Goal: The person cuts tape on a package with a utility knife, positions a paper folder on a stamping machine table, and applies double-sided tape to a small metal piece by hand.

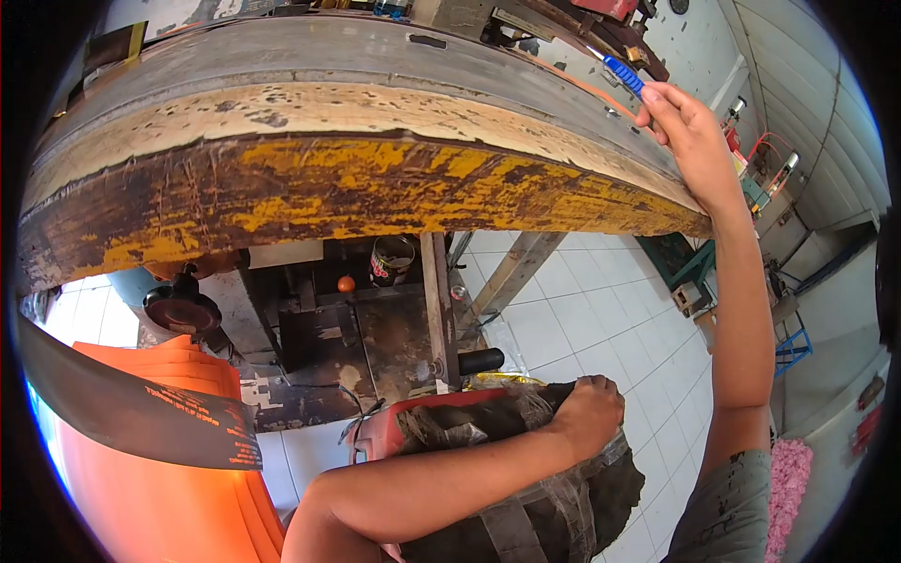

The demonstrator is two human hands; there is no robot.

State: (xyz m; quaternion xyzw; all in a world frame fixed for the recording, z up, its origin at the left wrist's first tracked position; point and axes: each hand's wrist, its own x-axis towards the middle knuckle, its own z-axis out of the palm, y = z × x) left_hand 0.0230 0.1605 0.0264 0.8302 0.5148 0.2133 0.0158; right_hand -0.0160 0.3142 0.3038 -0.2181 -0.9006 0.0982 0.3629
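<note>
My right hand is raised at the workbench's right end, its fingers closed on a blue-handled tool with a thin tip pointing up and left. Lower down, my left hand is curled over the far right edge of a dark, tape-patched seat. My left forearm lies across this seat, hiding part of it. At the lower left are stacked orange sheets, with a dark curved strip bearing orange print over them.
The workbench spans the upper view, with a worn yellow-brown front edge. Below it are a metal can, a small orange ball and a wooden leg. White floor tiles show behind. Pink material hangs at right.
</note>
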